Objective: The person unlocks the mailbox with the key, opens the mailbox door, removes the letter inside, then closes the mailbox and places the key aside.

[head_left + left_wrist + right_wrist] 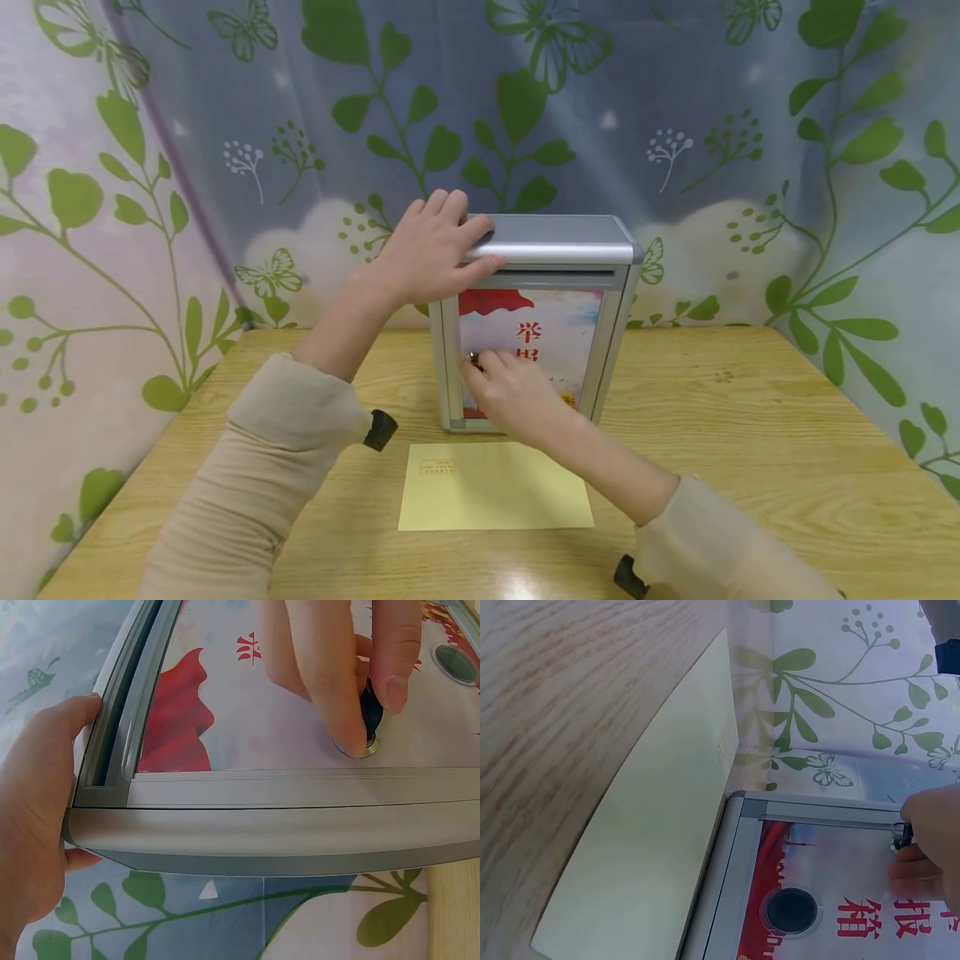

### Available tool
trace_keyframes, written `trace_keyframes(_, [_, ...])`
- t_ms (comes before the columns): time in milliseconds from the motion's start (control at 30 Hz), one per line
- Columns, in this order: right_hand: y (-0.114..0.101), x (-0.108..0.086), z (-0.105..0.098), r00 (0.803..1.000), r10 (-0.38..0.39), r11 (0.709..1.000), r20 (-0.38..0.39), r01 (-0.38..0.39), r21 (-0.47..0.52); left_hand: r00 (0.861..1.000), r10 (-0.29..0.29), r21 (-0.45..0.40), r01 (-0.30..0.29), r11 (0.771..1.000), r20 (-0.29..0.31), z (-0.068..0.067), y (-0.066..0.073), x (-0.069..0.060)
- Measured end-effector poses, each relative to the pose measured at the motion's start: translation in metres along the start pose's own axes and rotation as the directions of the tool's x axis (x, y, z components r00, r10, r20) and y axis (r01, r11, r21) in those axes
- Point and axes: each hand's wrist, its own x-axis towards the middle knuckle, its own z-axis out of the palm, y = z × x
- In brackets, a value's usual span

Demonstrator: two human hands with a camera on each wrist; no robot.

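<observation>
An upright silver metal drop box [555,229] has a slot [558,277] near its top and a printed front panel [247,712] with red characters. My left hand [435,250] grips the box's top left corner, thumb at the front edge and fingers over the top. At the left side of the panel, my right hand [521,396] pinches a small black-headed key [371,709] at a round metal lock [365,752]. How far the key sits in the lock is hidden by the fingers. A dark round disc [791,911] shows low on the panel.
A yellow envelope [495,492] with small red print lies flat on the wooden table [720,433], just in front of the box. Behind the table hangs a curtain [570,150] with leaves and butterflies.
</observation>
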Motion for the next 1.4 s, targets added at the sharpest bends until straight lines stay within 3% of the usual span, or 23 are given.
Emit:
trace_keyframes(200, [0.003, 0.001, 0.002, 0.998, 0.060, 0.991, 0.036, -0.064, 0.116, 1.000, -0.006, 0.003, 0.006, 1.000, 0.008, 0.001, 0.000, 0.001])
trace_keyframes(400, [0.007, 0.003, 0.000, 0.994, 0.071, 0.977, 0.085, -0.086, 0.194, 1.000, -0.015, 0.005, 0.014, 1.000, 0.019, 0.000, 0.000, 0.001])
trace_keyframes(833, [0.011, 0.001, 0.001, 0.991, 0.078, 0.961, 0.113, -0.105, 0.257, 1.000, -0.006, 0.003, 0.006, 1.000, -0.002, 0.001, 0.001, -0.001])
trace_keyframes(1200, [0.011, 0.000, -0.003, 0.986, 0.088, 0.946, 0.144, -0.128, 0.297, 1.000, -0.011, 0.001, 0.011, 1.000, 0.016, 0.000, 0.001, 0.000])
trace_keyframes(1400, [0.013, -0.003, -0.001, 0.991, 0.059, 0.928, 0.120, -0.099, 0.358, 1.000, -0.012, 0.013, 0.012, 1.000, 0.014, 0.000, 0.000, 0.000])
